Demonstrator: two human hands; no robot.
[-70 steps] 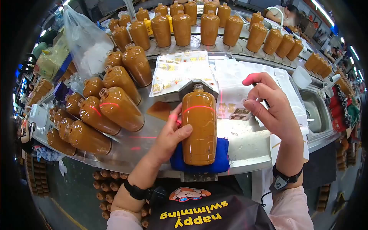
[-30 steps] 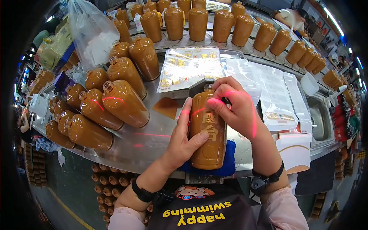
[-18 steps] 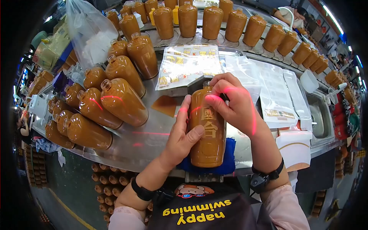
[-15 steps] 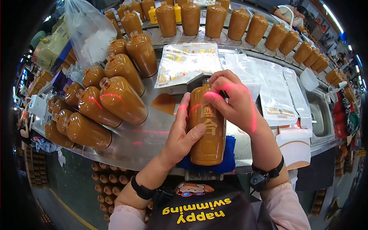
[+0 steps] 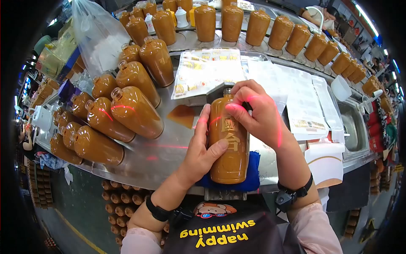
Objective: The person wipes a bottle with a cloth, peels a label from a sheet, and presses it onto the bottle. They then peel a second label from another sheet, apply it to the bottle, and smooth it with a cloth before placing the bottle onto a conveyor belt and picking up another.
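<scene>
A glossy brown bottle (image 5: 228, 165) with gold characters down its front lies in front of me, its glass neck pointing away. My left hand (image 5: 202, 146) is closed round its left side, thumb across the lower character and fingers along the edge. At the shoulder, my right hand (image 5: 253, 110) is pinched, thumb and forefinger against the bottle's upper front. Whatever those fingertips hold, if anything, is too small to tell. A blue cloth (image 5: 253, 171) lies under the bottle's base, and a metal holder (image 5: 218, 90) sits by its neck. Red laser lines cross the bottle and my right hand.
Several brown bottles (image 5: 135, 112) lean or lie at the left. Beyond the bench, a curved conveyor (image 5: 220, 36) carries more bottles. Sheets of gold labels (image 5: 207, 72) and translucent sheets (image 5: 302, 101) lie ahead and right. A sink (image 5: 353, 131) is at far right; another person (image 5: 315, 17) sits beyond.
Bottles on the conveyor have shifted to the right, and white bottles now show at its left part. Both my hands stay nearly in place on the bottle.
</scene>
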